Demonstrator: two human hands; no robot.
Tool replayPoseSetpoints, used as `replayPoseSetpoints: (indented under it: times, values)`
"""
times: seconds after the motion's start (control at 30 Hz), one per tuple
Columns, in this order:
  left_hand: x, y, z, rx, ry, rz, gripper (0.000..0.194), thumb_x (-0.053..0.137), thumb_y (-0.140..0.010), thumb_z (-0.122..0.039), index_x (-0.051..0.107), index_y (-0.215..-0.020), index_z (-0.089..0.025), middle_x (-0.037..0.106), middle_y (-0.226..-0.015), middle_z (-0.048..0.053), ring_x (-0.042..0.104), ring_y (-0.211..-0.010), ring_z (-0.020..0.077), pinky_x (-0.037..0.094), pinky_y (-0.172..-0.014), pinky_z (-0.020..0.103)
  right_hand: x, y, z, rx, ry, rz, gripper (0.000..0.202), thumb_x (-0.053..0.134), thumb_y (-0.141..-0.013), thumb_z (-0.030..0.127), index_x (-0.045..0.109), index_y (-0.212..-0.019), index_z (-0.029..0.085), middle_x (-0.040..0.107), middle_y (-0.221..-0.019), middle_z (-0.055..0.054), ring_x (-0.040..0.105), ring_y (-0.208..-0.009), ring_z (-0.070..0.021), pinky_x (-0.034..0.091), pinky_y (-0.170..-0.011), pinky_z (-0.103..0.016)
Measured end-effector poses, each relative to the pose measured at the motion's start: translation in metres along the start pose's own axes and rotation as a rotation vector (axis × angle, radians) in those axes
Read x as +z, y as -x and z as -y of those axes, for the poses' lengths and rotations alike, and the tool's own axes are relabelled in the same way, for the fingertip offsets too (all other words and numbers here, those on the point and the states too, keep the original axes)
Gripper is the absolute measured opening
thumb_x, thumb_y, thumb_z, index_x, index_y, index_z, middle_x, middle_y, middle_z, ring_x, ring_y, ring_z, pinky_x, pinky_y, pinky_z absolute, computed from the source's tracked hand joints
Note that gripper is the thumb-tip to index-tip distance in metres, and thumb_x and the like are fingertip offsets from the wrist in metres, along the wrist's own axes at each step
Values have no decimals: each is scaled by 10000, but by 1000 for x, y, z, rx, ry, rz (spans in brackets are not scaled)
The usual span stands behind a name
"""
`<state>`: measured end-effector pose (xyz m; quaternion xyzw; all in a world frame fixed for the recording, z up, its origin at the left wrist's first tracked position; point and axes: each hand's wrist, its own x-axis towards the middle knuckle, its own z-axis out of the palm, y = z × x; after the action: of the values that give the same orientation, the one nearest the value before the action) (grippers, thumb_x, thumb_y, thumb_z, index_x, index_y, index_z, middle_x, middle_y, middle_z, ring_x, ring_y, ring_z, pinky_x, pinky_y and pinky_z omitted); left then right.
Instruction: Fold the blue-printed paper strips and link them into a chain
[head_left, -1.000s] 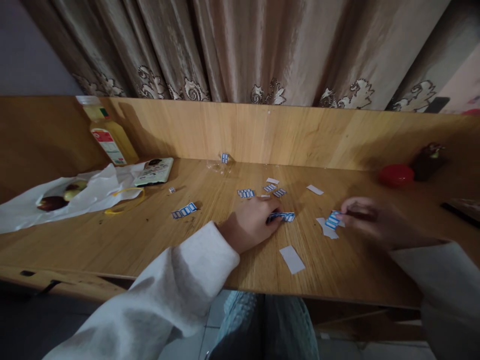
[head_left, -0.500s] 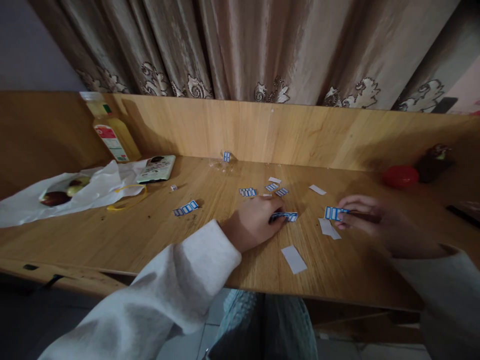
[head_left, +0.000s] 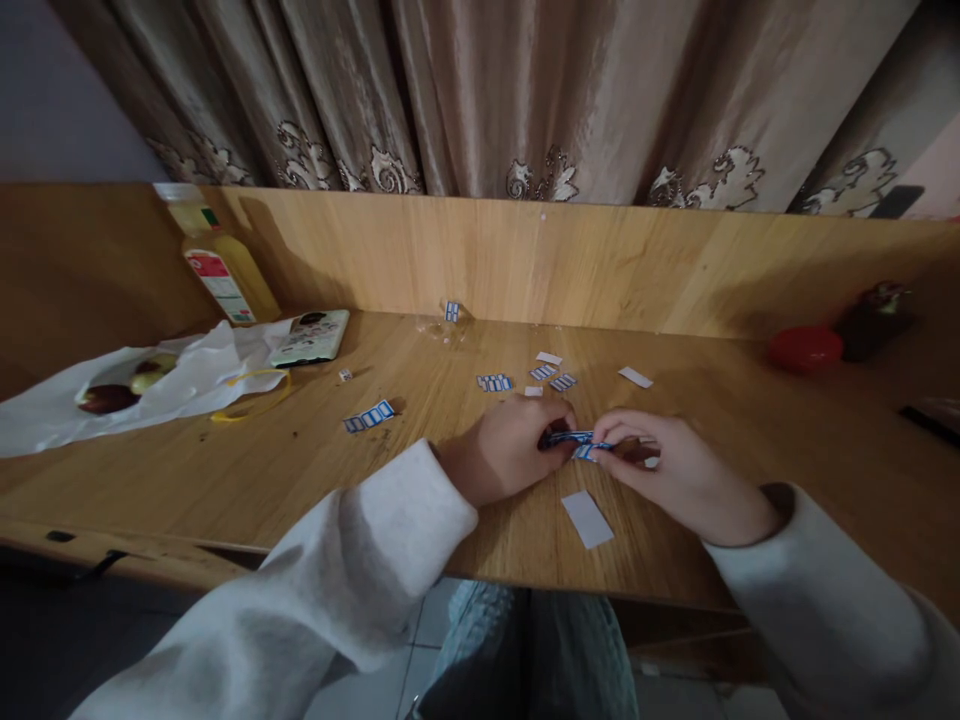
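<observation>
Between the thumb and fingers of my left hand (head_left: 517,448) is a small stack of blue-bordered label stickers (head_left: 568,437), held just above the wood. My right hand (head_left: 660,455) pinches a blue-and-white label sticker (head_left: 587,452) against the near side of that stack. A blank white slip (head_left: 588,518) lies on the table in front of both hands. Beyond my left hand are more blue-edged label pieces (head_left: 495,383), and another labelled strip (head_left: 369,416) rests to its left. My right hand covers the slips beneath it.
The wooden table (head_left: 247,480) backs onto a low board below a curtain. On the left stand a bottle (head_left: 225,262), a booklet-like pack (head_left: 311,337) and fruit (head_left: 109,398) on white plastic. A red round object (head_left: 806,349) sits at the right. White slips (head_left: 635,377) lie beyond my right hand.
My right hand has moved left with its label sticker, from over the white slips to the stack in my left hand. My left hand has stayed nearly in place.
</observation>
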<state>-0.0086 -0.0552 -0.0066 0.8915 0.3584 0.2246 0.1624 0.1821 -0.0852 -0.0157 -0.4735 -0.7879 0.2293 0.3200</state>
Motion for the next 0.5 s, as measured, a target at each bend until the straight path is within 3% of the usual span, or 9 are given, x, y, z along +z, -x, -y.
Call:
replayPoseSetpoints:
  times: [0.33, 0.5]
  values:
    - [0, 0, 1, 95, 11, 7, 140, 510, -804, -132, 608, -898, -169, 628, -818, 18, 559, -728, 112, 420, -674, 232, 6, 0, 8, -52, 304, -149, 54, 583, -751, 210, 530, -743, 222, 604, -636, 30, 574, -551, -130, 434, -549, -264]
    - [0, 0, 0, 99, 20, 17, 138, 509, -806, -135, 608, -897, -168, 633, -845, 19, 566, -749, 116, 430, -688, 237, 5, -2, 9, -143, 351, -201, 234, 584, -743, 200, 564, -976, 213, 610, -866, -47, 593, -817, -206, 461, -661, -313]
